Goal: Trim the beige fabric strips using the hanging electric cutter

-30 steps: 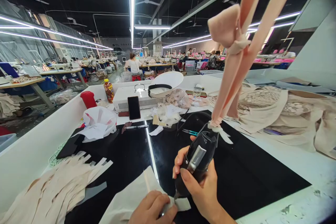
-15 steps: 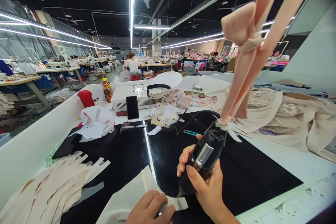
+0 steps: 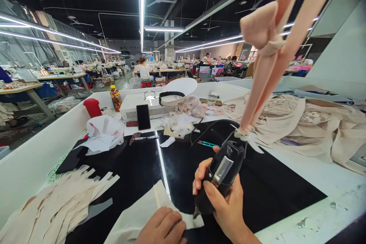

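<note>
Well, tool [image 3: 222, 177] held; fabric [image 3: 141, 210] beneath.

One black tool [image 3: 224, 173], one phone [image 3: 143, 117], one bottle [image 3: 116, 98] and one pen [image 3: 145, 138] show

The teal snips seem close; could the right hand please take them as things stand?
Probably not: the right hand is wrapped around the black tool, though the teal snips lie just beyond.
</note>
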`<state>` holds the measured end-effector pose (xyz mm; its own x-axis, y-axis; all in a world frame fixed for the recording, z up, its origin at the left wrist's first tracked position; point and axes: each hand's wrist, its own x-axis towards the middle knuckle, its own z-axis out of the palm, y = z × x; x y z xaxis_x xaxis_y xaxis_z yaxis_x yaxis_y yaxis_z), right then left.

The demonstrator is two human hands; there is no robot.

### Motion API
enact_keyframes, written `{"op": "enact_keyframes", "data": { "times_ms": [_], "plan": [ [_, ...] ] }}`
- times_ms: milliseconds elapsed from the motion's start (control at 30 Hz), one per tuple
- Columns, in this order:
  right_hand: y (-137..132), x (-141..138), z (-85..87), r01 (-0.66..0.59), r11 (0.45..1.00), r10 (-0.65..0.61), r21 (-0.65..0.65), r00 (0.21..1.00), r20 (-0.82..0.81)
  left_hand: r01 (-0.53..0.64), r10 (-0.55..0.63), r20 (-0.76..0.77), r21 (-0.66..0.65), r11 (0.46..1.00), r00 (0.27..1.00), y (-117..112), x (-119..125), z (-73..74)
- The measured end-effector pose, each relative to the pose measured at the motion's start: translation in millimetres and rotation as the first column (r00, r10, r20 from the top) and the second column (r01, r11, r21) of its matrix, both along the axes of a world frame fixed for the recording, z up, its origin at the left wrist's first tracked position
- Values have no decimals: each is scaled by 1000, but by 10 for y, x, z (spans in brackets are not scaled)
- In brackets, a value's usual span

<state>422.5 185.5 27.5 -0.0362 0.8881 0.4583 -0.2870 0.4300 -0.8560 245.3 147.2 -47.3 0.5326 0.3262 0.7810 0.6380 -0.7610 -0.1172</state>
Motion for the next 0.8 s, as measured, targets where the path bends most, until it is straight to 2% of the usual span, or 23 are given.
{"op": "enact_keyframes", "data": {
  "times_ms": [133,367,533,800],
  "plan": [
    [-40,-17,-12,-82,996,83,23,996,-17,27,-27,-17,-35,999,999,14,-18,-19],
    [-61,38,-201,-154,988,154,-3,987,36,58,-63,-38,-127,990,997,4,-38,-71],
    [-57,17,-136,-123,992,126,-31,986,110,62,-64,-11,-107,992,998,9,-16,-50],
    [-57,42,-26,-7,1000,7,6,1000,-16,40,-40,-7,-82,996,999,1,-91,-72]
  ]
}}
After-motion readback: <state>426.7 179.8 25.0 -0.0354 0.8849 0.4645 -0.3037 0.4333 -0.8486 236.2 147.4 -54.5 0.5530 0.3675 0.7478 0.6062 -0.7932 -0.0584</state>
